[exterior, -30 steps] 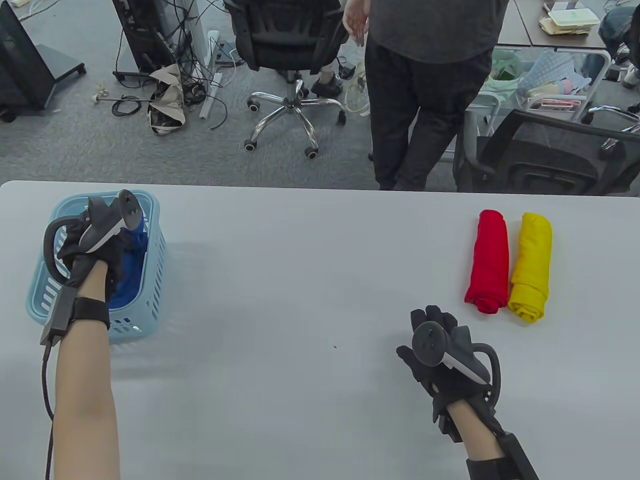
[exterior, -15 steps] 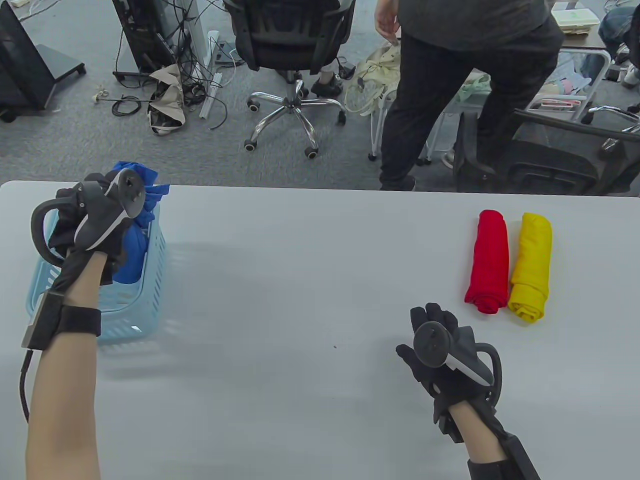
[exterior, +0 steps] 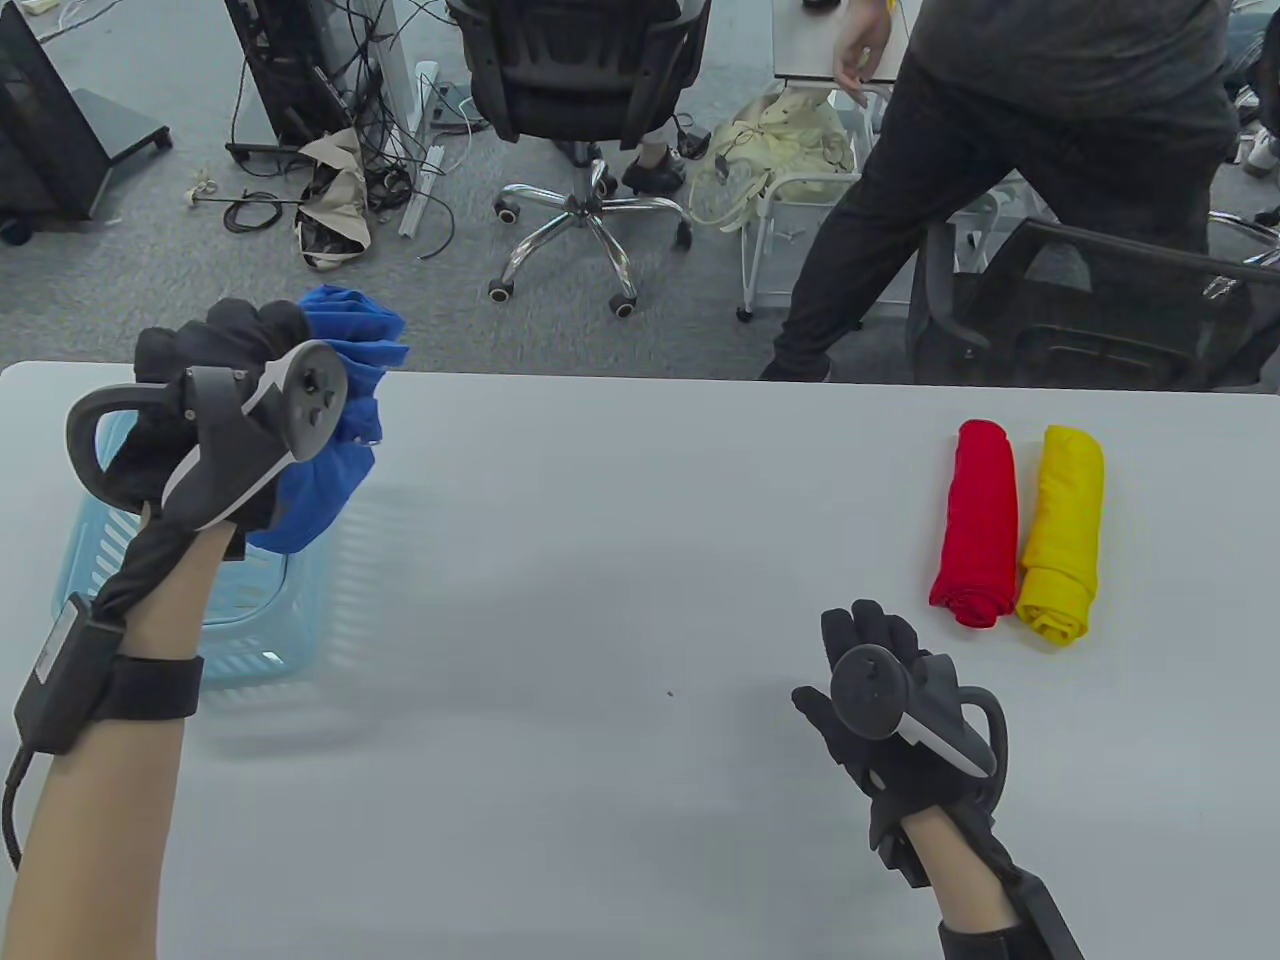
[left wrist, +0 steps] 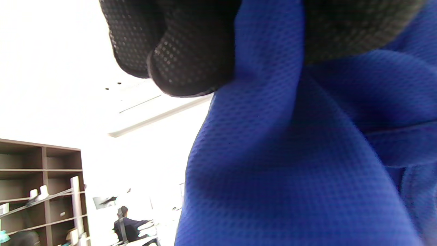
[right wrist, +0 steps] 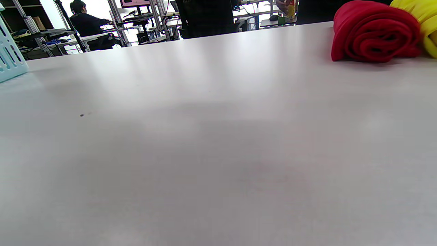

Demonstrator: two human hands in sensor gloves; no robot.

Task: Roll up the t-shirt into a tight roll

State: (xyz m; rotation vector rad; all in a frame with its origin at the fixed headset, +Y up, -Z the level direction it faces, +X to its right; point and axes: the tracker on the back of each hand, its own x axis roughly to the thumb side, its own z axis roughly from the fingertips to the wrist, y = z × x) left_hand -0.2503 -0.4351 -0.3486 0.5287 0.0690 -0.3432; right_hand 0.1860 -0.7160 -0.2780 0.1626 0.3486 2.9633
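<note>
My left hand [exterior: 225, 345] grips a bunched blue t-shirt [exterior: 340, 465] and holds it in the air above the light blue basket [exterior: 270, 640] at the table's left. In the left wrist view the blue t-shirt [left wrist: 307, 164] fills the frame, with gloved fingers [left wrist: 184, 54] curled round its top. My right hand [exterior: 865, 665] rests flat on the grey table [exterior: 600, 560] at the lower right, fingers straight, holding nothing. A red rolled shirt [exterior: 978, 525] and a yellow rolled shirt [exterior: 1065, 530] lie side by side beyond it.
Past the table's far edge a person in dark clothes [exterior: 1000, 150] leans to the right, between two office chairs [exterior: 585, 90]. The red roll [right wrist: 374, 32] and yellow roll [right wrist: 421, 20] show at the right wrist view's top right, the basket's corner [right wrist: 10, 54] at its left.
My left hand has lifted the blue t-shirt up out of the basket. The right hand has stayed put. The person behind the table has stepped to the right.
</note>
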